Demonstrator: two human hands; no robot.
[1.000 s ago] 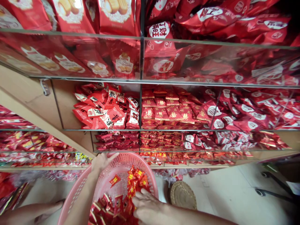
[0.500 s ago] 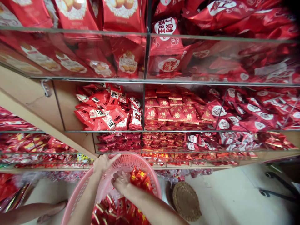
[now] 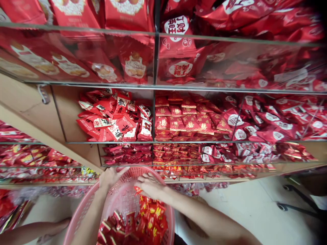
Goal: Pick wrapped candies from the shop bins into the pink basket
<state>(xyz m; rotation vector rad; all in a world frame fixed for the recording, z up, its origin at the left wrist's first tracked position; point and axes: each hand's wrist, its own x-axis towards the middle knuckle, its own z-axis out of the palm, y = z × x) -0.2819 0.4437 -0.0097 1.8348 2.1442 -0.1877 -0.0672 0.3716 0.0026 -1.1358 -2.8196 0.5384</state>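
Note:
A pink perforated plastic basket (image 3: 88, 200) stands below the shelves. My left hand (image 3: 109, 177) grips its far left rim, thumb and fingers closed over the edge. Inside the basket, by the far right wall, is my right hand (image 3: 150, 185). Its fingers are curled, and a small red candy packet (image 3: 138, 190) shows under them. Shiny red candy packets with yellow print (image 3: 154, 214) lie along the basket's right side. Darker red packets with pale edges (image 3: 112, 226) cover the near left part. My right palm is hidden from view.
Glass-fronted shelves (image 3: 114, 143) hold several kinds of red packets. A wooden divider (image 3: 58, 136) slants along the left. A person's bare leg and foot (image 3: 55, 227) show at lower left. A wheeled chair base (image 3: 298, 200) stands on the tiled floor at right.
My right hand has moved right and away from me, from the basket's middle to its far right wall, with a red packet at its fingers. My left hand stays on the rim.

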